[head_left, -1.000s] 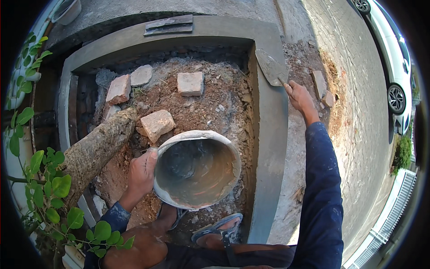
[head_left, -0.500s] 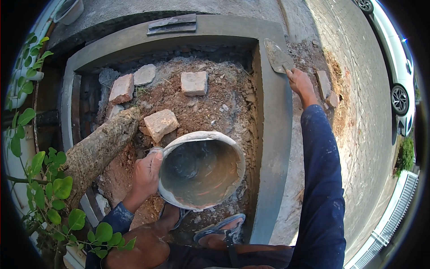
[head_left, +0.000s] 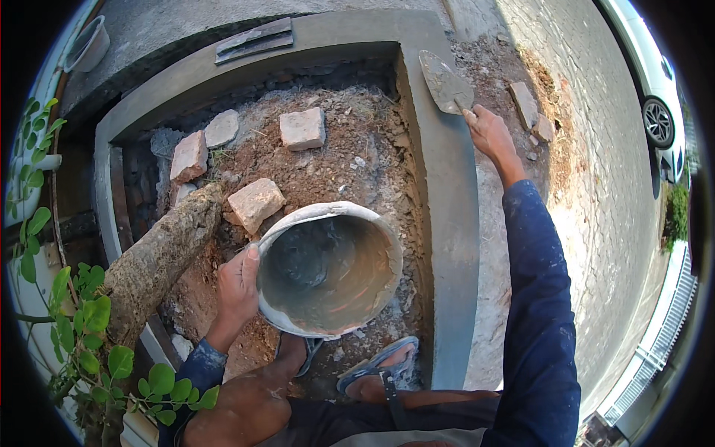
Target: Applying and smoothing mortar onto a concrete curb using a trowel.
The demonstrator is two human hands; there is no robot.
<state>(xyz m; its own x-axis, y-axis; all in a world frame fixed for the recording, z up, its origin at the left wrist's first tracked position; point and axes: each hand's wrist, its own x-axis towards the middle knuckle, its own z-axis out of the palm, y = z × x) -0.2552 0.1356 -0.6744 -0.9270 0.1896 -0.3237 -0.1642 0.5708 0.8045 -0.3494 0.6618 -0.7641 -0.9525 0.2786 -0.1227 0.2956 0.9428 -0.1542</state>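
My left hand (head_left: 238, 287) grips the rim of a round bucket (head_left: 272, 316) at its left side. Wet grey mortar (head_left: 320, 261) coats the inside of the bucket, which is tilted so that I see into it. Out to the right, my right hand (head_left: 491, 138) is closed round the handle of a pointed trowel (head_left: 445, 82). The trowel's blade, smeared with mortar, lies over the smooth grey top of a low wall (head_left: 454, 216), near its far right corner. Whether the blade touches the surface I cannot tell.
Inside the wall, several broken bricks (head_left: 302, 129) lie on loose soil. A tree trunk (head_left: 160, 257) leans in from the left, with leafy twigs (head_left: 97, 313) below it. Dark flat strips (head_left: 255, 41) rest on the far wall. Beyond the paving stands a white car (head_left: 659, 89).
My view has shifted, so the whole scene sits further left and a little higher. The trowel has turned slightly over the wall top. Both hands keep their hold.
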